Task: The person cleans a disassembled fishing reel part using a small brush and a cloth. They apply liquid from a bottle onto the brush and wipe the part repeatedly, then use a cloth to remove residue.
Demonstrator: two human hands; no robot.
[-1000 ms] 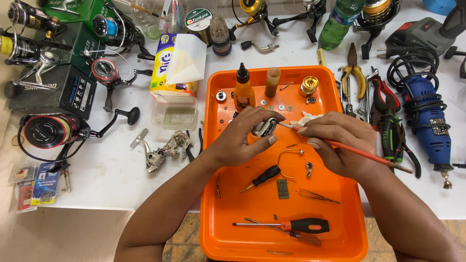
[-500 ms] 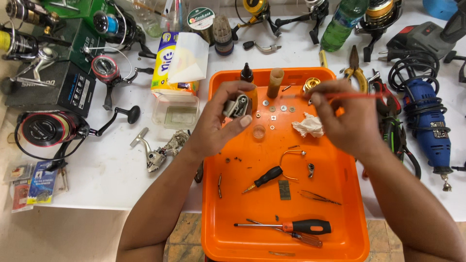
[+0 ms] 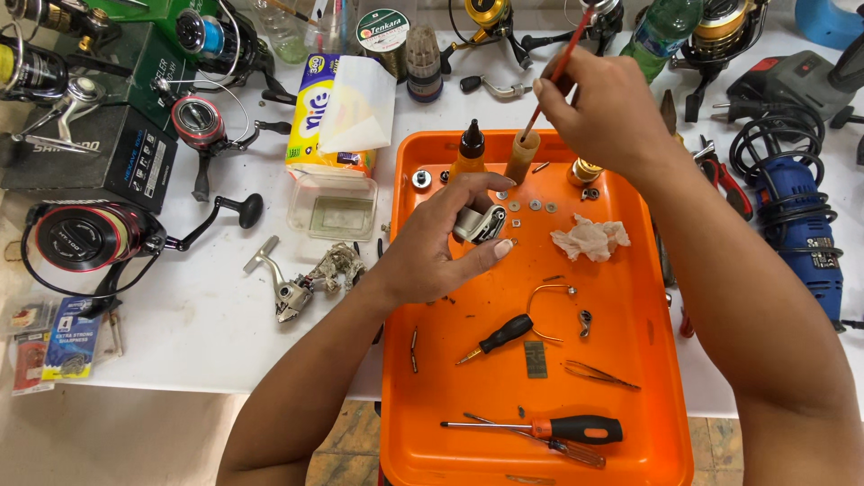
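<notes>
My left hand (image 3: 441, 238) holds a small grey metal reel part (image 3: 479, 223) over the orange tray (image 3: 630, 360). My right hand (image 3: 598, 112) is raised at the tray's far edge, gripping a thin red-handled brush (image 3: 558, 72) whose tip dips into a small tan open jar (image 3: 522, 155). A bottle with a black nozzle (image 3: 469, 153) stands beside the jar. A crumpled tissue (image 3: 589, 238) lies on the tray below my right hand.
On the tray lie a black-handled screwdriver (image 3: 499, 337), an orange-handled screwdriver (image 3: 558, 428), tweezers (image 3: 598, 373), a wire bail (image 3: 549, 301) and small washers. Fishing reels (image 3: 85, 238), a tissue pack (image 3: 337, 117), pliers (image 3: 720, 171) and a blue rotary tool (image 3: 805, 234) crowd the white table.
My right hand rose from the tray's middle to its far edge and put the brush tip into the jar. My left hand lifted the reel part, then lowered it slightly.
</notes>
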